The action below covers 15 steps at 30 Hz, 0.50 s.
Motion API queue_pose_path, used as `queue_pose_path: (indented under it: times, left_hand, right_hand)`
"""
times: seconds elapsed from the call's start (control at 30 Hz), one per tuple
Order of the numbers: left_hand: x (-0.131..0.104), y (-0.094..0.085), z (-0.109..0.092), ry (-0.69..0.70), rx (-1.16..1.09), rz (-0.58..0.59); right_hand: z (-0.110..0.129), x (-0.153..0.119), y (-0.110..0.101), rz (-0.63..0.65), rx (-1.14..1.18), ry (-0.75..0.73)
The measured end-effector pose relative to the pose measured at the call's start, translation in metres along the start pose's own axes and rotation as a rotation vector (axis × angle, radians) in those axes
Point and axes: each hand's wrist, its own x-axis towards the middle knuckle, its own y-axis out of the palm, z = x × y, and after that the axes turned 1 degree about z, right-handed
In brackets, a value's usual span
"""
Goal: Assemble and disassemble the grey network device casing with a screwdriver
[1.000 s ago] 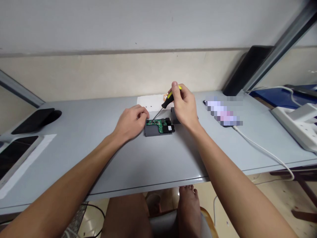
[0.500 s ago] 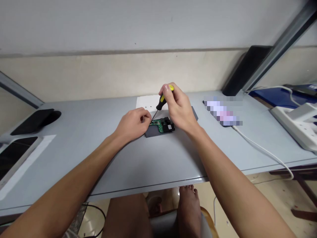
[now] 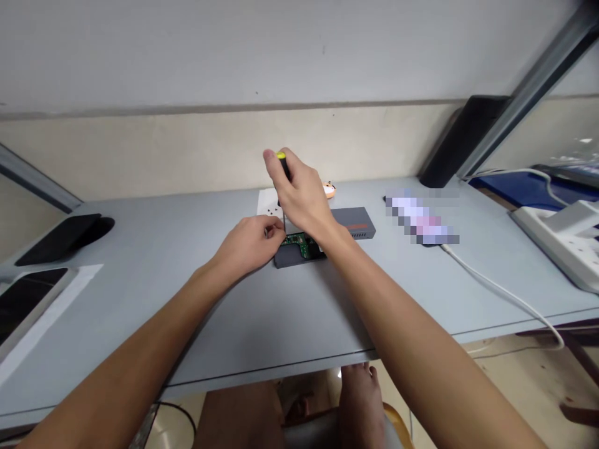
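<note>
Perhaps the main risk is a slip: the right hand [image 3: 304,193] grips the yellow-and-black screwdriver [image 3: 284,165] nearly upright, so a sideways skid of its shaft could scratch the green circuit board [image 3: 294,239] below or jab the curled left hand [image 3: 250,240] at the board's left end, whose fingertips I cannot tell to be holding anything. Just beyond both hands, loose small screws [image 3: 272,212] on white paper [image 3: 267,198] could scatter if knocked, while right of the right hand a gray cover [image 3: 353,218] lies close, partly behind that wrist, and a phone [image 3: 416,218] farther off.
</note>
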Motion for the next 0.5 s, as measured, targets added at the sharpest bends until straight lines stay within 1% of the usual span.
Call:
queue_pose_path:
  times: [0.07,0.17,0.3,0.5]
  left_hand:
    - [-0.001,-0.002,-0.002,-0.022,0.017,0.024]
    - [-0.001,-0.004,-0.005,-0.018,0.013,0.037]
    - [0.0,-0.002,-0.004,-0.006,-0.033,0.034]
    - [0.002,0.001,0.002,-0.017,-0.112,0.045]
  right_hand:
    - [-0.004,-0.006,0.002,-0.081,-0.011,0.014]
    - [-0.009,-0.01,-0.003,-0.15,-0.019,0.025]
    - [-0.017,-0.008,-0.013,-0.253,0.009,0.046]
    - [-0.024,-0.004,-0.016,-0.353,0.035,0.086]
